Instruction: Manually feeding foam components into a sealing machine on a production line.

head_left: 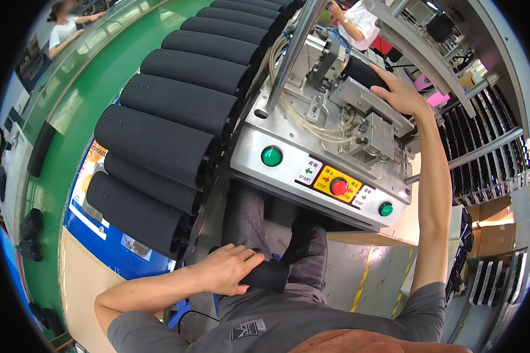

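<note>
My left hand (pixel 228 270) is closed around a black, curved casing (pixel 268 276), held low over my lap. Up at the machine, my right hand (pixel 399 94) grips the end of another black casing (pixel 364 72), thumb on the near side and fingers over the top. That second casing lies in the metal fixture (pixel 359 100) of the bench machine, and its far end meets a clamp-like block (pixel 327 65). The undersides of both casings are hidden.
Several black casings (pixel 159 141) lie in a long row to my left. The machine's front panel (pixel 250 147) carries a green button (pixel 271 156), a red stop button (pixel 339 186) and another green button (pixel 386 209). Metal posts (pixel 297 53) rise beside the fixture. Other people (pixel 359 23) sit beyond.
</note>
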Demonstrator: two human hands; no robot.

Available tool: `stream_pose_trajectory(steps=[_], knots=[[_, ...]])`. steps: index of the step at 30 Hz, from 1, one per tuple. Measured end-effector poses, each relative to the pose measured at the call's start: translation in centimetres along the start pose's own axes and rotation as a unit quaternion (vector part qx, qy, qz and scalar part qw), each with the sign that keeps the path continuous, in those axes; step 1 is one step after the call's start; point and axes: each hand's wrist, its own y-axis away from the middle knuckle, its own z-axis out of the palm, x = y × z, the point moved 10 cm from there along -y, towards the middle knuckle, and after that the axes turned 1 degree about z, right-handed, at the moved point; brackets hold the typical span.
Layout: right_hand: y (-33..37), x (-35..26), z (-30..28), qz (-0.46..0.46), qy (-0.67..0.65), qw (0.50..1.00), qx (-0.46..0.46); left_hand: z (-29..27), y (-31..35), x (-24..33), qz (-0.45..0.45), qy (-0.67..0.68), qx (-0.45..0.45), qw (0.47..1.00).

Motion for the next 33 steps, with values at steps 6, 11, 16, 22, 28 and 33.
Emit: stream_pose_trajectory(steps=[6, 11, 16, 22, 28, 33], knots=[[0.2, -1.0, -0.8, 0.012, -0.022, 0.999, -0.046, -0.1, 0.0, -0.7, -0.009, 0.023, -0.01, 1.0], [0.2, -1.2, -0.7, 0.034, -0.078, 0.994, -0.062, -0.4, -0.2, -0.8, -0.009, 0.03, -0.01, 0.999], [-0.2, -1.6, -0.2, 0.027, -0.053, 0.996, -0.058, -0.2, -0.1, -1.1, -0.012, 0.043, -0.017, 0.999], [0.2, -0.5, -0.1, -0.012, -0.075, 0.997, 0.007, -1.4, -0.3, -0.1, 0.002, 0.017, 0.012, 1.0], [-0.1, -0.2, 0.0, -0.006, -0.061, 0.998, -0.008, -1.8, -1.1, -0.2, -0.038, 0.042, 0.034, 0.998], [4.4, 0.8, -1.5, -0.074, -0.037, 0.967, 0.242, -6.4, -3.2, 1.2, -0.1, -0.024, 0.152, 0.983]])
